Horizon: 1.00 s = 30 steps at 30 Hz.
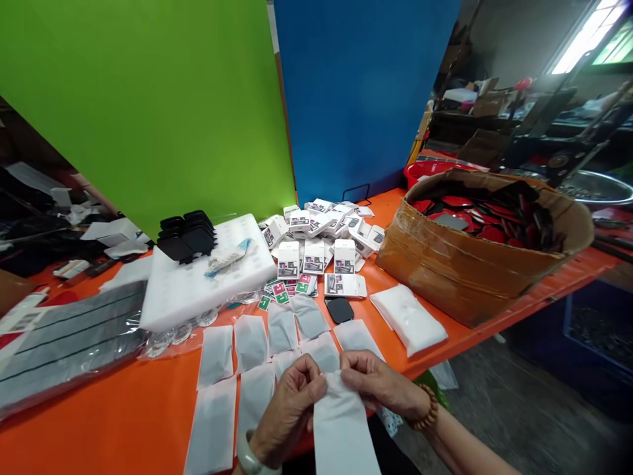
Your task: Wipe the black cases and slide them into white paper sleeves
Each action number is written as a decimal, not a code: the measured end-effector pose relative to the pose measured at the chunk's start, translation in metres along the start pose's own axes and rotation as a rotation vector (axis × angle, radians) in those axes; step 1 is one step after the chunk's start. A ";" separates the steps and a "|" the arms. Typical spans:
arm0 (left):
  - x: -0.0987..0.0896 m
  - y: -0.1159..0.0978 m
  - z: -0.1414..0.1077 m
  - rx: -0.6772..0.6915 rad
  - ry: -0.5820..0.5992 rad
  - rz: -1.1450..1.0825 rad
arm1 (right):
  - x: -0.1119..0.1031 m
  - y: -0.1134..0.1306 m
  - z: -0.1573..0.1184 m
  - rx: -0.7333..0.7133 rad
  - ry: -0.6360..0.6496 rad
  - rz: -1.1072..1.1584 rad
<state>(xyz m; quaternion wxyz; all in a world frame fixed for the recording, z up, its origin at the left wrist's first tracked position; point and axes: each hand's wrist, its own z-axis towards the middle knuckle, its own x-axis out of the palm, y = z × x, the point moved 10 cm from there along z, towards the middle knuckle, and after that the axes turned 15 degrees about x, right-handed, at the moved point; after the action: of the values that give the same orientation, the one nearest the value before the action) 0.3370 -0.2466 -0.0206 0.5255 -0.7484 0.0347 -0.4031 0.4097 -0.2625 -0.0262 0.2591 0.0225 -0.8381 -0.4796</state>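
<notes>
A white sleeve-like pouch point(341, 429) hangs between my hands at the table's front edge. My left hand point(297, 399) pinches its top left corner. At the top right corner my right hand point(383, 386) grips it with thumb and fingers; whether anything is inside the pouch cannot be seen. Rows of similar pale pouches, one at the left being a filled pouch point(215, 356), lie just beyond and left of my hands. A black rounded-square piece point(339, 309) rests behind them, and a stack of white pouches point(409, 320) lies to the right.
Small white printed boxes point(316, 257) are heaped at the back, beside green and pink cards point(281, 293). Black pieces point(185, 237) and a cloth sit on a white foam block point(208, 284). A cardboard box point(445, 264) holds red and black pieces; a plastic-wrapped grey stack point(74, 336) lies left.
</notes>
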 end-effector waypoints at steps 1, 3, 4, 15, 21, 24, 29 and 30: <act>-0.005 -0.001 0.002 0.007 -0.010 0.044 | -0.001 0.004 0.003 0.020 0.000 -0.074; -0.016 -0.004 0.006 0.021 -0.020 0.184 | -0.015 0.021 0.007 -0.003 -0.117 -0.280; -0.020 -0.006 0.007 0.030 -0.018 0.274 | -0.028 0.035 0.006 -0.056 -0.241 -0.414; -0.023 -0.025 0.011 0.052 0.095 0.968 | -0.139 0.099 0.049 -0.055 -0.829 -1.478; -0.015 -0.033 0.010 0.089 0.138 0.995 | -0.131 0.116 0.047 -0.052 -0.784 -1.544; -0.013 -0.038 0.009 0.098 0.127 0.997 | -0.119 0.159 0.044 -0.159 -0.807 -1.590; -0.009 -0.038 0.008 0.142 0.111 0.997 | -0.114 0.264 0.033 -0.434 -1.156 -1.446; -0.008 -0.037 0.008 0.145 0.107 0.991 | -0.111 0.274 0.031 -0.490 -1.205 -1.417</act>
<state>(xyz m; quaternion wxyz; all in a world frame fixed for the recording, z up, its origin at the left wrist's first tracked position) 0.3230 -0.2207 0.0042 0.7020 -0.5817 0.3847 -0.1441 0.5493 -0.0589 0.1386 -0.5674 0.2188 -0.4989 -0.6175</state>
